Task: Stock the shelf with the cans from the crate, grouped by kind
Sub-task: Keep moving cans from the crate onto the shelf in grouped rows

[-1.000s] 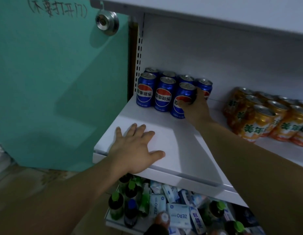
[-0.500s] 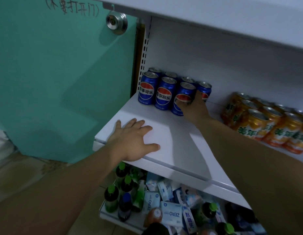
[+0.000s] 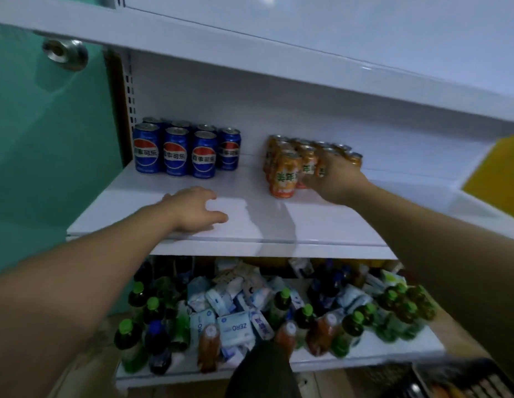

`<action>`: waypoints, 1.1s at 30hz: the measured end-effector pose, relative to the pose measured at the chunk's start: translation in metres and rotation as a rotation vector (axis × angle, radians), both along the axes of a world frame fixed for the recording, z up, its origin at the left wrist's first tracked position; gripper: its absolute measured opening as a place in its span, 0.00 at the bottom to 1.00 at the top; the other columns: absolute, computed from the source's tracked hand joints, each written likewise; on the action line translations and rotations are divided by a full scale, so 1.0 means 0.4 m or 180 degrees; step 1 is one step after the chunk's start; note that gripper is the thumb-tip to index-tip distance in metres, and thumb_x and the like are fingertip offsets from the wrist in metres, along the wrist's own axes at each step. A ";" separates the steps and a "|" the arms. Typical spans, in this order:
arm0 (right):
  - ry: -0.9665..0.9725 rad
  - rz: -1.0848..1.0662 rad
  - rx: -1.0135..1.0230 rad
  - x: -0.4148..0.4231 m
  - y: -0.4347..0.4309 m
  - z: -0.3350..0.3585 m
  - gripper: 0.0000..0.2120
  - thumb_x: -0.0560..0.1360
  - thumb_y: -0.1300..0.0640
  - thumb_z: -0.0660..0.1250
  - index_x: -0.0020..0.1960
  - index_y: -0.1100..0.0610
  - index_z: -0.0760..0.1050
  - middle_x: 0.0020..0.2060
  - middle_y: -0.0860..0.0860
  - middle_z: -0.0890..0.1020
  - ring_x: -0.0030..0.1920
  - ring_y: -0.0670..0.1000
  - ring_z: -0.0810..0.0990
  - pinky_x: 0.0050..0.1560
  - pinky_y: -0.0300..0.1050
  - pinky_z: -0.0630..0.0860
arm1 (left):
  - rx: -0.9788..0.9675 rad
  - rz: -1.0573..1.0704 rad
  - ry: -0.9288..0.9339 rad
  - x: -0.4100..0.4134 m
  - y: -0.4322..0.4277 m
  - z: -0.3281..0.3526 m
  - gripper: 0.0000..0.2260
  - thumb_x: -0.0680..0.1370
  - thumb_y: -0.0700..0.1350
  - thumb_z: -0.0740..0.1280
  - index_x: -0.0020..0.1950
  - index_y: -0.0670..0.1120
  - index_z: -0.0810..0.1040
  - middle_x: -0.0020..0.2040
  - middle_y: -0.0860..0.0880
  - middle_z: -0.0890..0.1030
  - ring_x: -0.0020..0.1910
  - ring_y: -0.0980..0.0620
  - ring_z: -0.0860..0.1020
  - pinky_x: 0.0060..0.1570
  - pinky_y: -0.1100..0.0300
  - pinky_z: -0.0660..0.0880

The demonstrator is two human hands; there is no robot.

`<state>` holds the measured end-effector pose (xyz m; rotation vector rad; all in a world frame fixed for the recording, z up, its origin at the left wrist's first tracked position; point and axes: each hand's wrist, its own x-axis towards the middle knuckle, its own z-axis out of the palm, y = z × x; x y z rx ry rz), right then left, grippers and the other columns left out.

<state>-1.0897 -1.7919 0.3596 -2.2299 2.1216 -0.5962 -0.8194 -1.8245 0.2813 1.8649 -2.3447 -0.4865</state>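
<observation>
Crowding the orange cans (image 3: 284, 175) on the right of the shelf (image 3: 336, 225), the right hand (image 3: 336, 179) (gripping or just pushing, I cannot tell) could topple the near one, while the left hand (image 3: 195, 208) rests flat, fingers loose.

Your right hand (image 3: 336, 179) covers part of the orange cans (image 3: 284, 175). Its fingers are blurred, so you cannot tell whether they grip a can or only touch it. The rear blue cans (image 3: 179, 124) show only their tops behind the front row. The crate (image 3: 462, 380) is cut off by the bottom edge and blurred; its contents are unreadable. At the right end of the lower shelf (image 3: 365, 359), the bottles (image 3: 405, 311) are smeared.
</observation>
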 end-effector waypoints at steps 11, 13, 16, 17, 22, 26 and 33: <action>-0.0126 -0.2152 0.0400 -0.481 0.464 -0.029 0.34 0.77 0.40 0.63 0.77 0.53 0.57 0.73 0.54 0.66 0.64 0.57 0.73 0.57 0.49 0.73 | -0.0072 -0.2718 0.0343 -0.723 0.271 0.064 0.32 0.75 0.60 0.66 0.75 0.48 0.62 0.75 0.48 0.64 0.71 0.47 0.65 0.68 0.56 0.64; -0.0207 -0.2572 0.0483 -0.557 0.583 -0.053 0.34 0.77 0.40 0.63 0.77 0.53 0.58 0.72 0.54 0.68 0.64 0.57 0.74 0.53 0.47 0.72 | 0.0043 -0.3051 0.0331 -0.821 0.336 0.030 0.33 0.75 0.59 0.67 0.75 0.48 0.62 0.74 0.47 0.64 0.70 0.48 0.67 0.66 0.58 0.64; -0.0406 -0.3172 0.0563 -0.653 0.749 -0.112 0.34 0.76 0.40 0.64 0.76 0.54 0.60 0.72 0.54 0.69 0.67 0.57 0.71 0.57 0.48 0.70 | 0.0347 -0.3450 0.0143 -0.949 0.419 -0.039 0.33 0.75 0.59 0.66 0.76 0.49 0.60 0.76 0.49 0.62 0.72 0.48 0.64 0.69 0.55 0.64; -0.0486 -0.3370 0.0584 -0.678 0.798 -0.136 0.35 0.76 0.39 0.65 0.76 0.53 0.60 0.72 0.54 0.69 0.68 0.57 0.71 0.60 0.48 0.70 | 0.0437 -0.3562 0.0071 -0.985 0.443 -0.061 0.33 0.75 0.59 0.66 0.76 0.49 0.60 0.76 0.49 0.61 0.72 0.48 0.63 0.69 0.54 0.64; -0.0909 -0.4069 0.0872 -0.771 0.976 -0.267 0.35 0.76 0.40 0.65 0.77 0.52 0.59 0.72 0.54 0.69 0.69 0.57 0.69 0.65 0.51 0.69 | 0.0837 -0.3889 -0.0321 -1.127 0.531 -0.180 0.30 0.77 0.56 0.66 0.75 0.47 0.62 0.74 0.47 0.64 0.71 0.47 0.66 0.65 0.56 0.65; -0.1158 -0.4209 0.1046 -0.844 1.045 -0.385 0.34 0.77 0.41 0.65 0.77 0.54 0.59 0.74 0.54 0.66 0.71 0.57 0.67 0.66 0.48 0.67 | 0.1042 -0.3874 -0.0552 -1.220 0.558 -0.291 0.31 0.76 0.57 0.67 0.74 0.47 0.63 0.73 0.46 0.66 0.69 0.46 0.68 0.63 0.57 0.67; -0.1532 -0.4165 0.1566 -1.007 1.053 -0.598 0.30 0.78 0.42 0.63 0.75 0.55 0.61 0.69 0.54 0.72 0.64 0.56 0.74 0.56 0.46 0.72 | 0.1202 -0.3787 -0.0826 -1.414 0.538 -0.480 0.34 0.75 0.59 0.66 0.76 0.47 0.59 0.76 0.45 0.61 0.72 0.45 0.64 0.67 0.55 0.65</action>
